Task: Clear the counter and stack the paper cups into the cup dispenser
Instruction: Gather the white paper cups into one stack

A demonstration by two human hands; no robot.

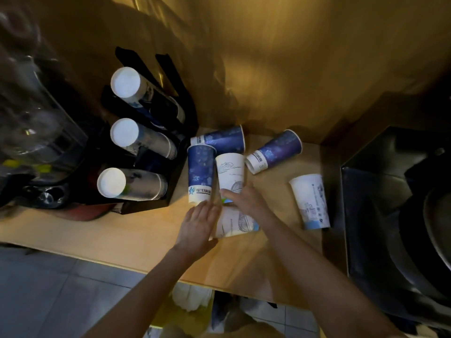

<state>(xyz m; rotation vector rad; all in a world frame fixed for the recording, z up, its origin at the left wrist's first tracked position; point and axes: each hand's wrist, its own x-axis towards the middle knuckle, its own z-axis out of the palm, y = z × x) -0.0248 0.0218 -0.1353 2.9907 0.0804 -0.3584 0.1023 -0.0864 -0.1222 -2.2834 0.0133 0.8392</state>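
- Desk (136, 242): six loose paper cups are being carried on it, all lying on their sides, right of the cup dispenser (156, 167).
- Cup dispenser: three slots are being filled by stacks with white bases facing the camera; it is standing at the desk's left end.
- Blue cups: one (200, 175) is lying just beside the dispenser, one (223, 139) behind it by the wall, one (277, 151) further right.
- White cups: one (230, 174) is lying beside the near blue cup, one (235, 222) is being partly covered by the hands, one (311, 201) is lying well apart at the right.
- Left hand (199, 223): fingers are being held flat and spread, resting by the nearest white cup; nothing is being gripped.
- Right hand (246, 198): it is being laid loosely over the two white cups; a closed grip cannot be told.
- Handling advice, as a judgement: cups should be gathered by print, turned the same way, nested gently to avoid crushed rims, then slid into the matching slot.
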